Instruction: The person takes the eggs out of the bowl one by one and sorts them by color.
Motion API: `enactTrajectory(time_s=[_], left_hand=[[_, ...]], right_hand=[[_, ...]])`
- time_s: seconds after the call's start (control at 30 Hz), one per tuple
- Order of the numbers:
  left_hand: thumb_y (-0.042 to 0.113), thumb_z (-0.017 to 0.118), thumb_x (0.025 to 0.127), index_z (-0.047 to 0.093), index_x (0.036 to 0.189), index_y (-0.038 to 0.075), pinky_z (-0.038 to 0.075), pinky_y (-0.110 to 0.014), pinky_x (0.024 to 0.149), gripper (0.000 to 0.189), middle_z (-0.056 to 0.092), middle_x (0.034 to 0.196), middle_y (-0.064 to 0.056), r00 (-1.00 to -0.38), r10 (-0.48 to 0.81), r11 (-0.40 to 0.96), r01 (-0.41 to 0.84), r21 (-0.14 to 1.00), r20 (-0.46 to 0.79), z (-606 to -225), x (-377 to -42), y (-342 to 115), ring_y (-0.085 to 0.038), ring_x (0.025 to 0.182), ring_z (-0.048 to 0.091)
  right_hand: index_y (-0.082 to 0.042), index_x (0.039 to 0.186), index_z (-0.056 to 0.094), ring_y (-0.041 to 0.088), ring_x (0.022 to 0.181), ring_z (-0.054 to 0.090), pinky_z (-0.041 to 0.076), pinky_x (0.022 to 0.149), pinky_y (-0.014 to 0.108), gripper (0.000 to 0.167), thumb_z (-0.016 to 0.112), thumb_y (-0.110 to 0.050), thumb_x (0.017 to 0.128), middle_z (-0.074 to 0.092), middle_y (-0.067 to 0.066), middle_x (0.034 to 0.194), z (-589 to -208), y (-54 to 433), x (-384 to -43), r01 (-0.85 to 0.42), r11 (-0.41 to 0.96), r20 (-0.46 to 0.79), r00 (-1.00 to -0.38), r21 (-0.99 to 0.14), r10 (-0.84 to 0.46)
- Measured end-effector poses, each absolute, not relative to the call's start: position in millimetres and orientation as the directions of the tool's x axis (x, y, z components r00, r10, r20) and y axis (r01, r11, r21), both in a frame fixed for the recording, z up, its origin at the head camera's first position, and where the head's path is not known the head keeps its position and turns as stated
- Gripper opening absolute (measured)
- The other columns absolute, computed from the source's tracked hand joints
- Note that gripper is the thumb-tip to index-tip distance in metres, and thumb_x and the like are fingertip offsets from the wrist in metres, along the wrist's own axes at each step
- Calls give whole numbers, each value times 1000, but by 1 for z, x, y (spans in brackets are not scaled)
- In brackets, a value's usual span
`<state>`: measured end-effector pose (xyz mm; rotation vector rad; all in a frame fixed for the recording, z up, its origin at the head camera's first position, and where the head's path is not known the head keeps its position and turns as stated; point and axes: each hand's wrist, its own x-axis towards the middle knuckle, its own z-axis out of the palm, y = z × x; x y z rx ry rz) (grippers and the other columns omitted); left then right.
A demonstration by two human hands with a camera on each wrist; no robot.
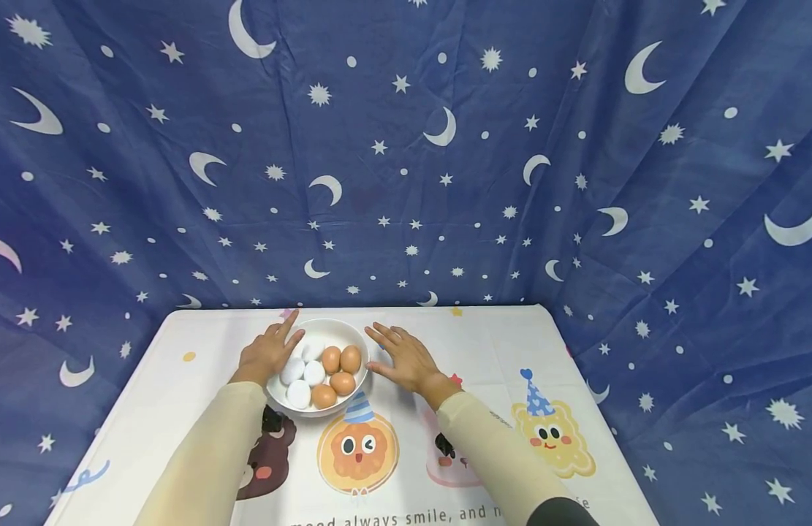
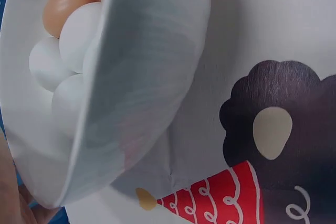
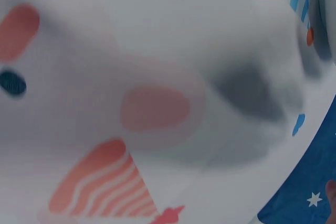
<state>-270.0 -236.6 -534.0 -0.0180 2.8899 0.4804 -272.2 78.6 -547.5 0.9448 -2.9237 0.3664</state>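
A white bowl (image 1: 336, 330) stands near the back of the table, left of its middle. Brown eggs (image 1: 343, 383) lie in its right part and white eggs (image 1: 299, 394) in its left. My left hand (image 1: 267, 353) is at the bowl's left rim with fingers extended; part of it shows in the left wrist view beside the bowl (image 2: 152, 66). On the other side, my right hand (image 1: 408, 360) has its fingers spread, thumb close to the right rim. Whether that thumb touches the bowl I cannot tell. Only a fingertip (image 3: 332, 200) of it shows in the right wrist view.
A white tablecloth (image 1: 202, 365) with cartoon prints and lettering covers the table. Behind and around it hangs a dark blue curtain (image 1: 379, 197) with moons and stars. Small black devices (image 1: 271, 419) sit at the wrists.
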Motion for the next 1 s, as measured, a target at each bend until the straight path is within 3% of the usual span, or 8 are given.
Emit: enactTrajectory(time_s=[0.27,0.53,0.77,1.0], left_hand=[[58,13,103,14,157,27,45,-67,93,62,43,145,-28,-974,12,940,-65,334,-225,-538,-266,-241,-52,127,46],[53,19,106,24,153,27,43,-67,93,54,44,145,-28,-978,-1,920,-83,384,-210,-537,-261,-245,-52,128,46],[46,19,107,27,151,23,46,-65,90,50,44,145,-29,-977,5,890,-92,446,-212,-535,-259,-249,-54,125,47],[41,23,108,31,153,18,35,-65,106,50,37,151,-25,-965,-25,790,-178,586,-259,-537,-254,-254,-51,135,37]], right_hand=[[-38,157,19,24,144,34,34,115,45,72,40,-68,95,25,-9,162,-558,70,-262,-573,781,97,-817,-247,-569],[-40,157,16,21,145,32,32,116,44,73,38,-69,95,25,-11,162,-560,66,-259,-558,794,65,-826,-241,-560],[-35,157,19,25,144,34,30,117,43,73,44,-64,96,30,-5,161,-563,66,-258,-564,778,79,-820,-278,-567],[-32,157,24,26,145,34,30,117,44,72,43,-65,96,28,-7,161,-564,64,-256,-537,785,53,-834,-310,-550]])
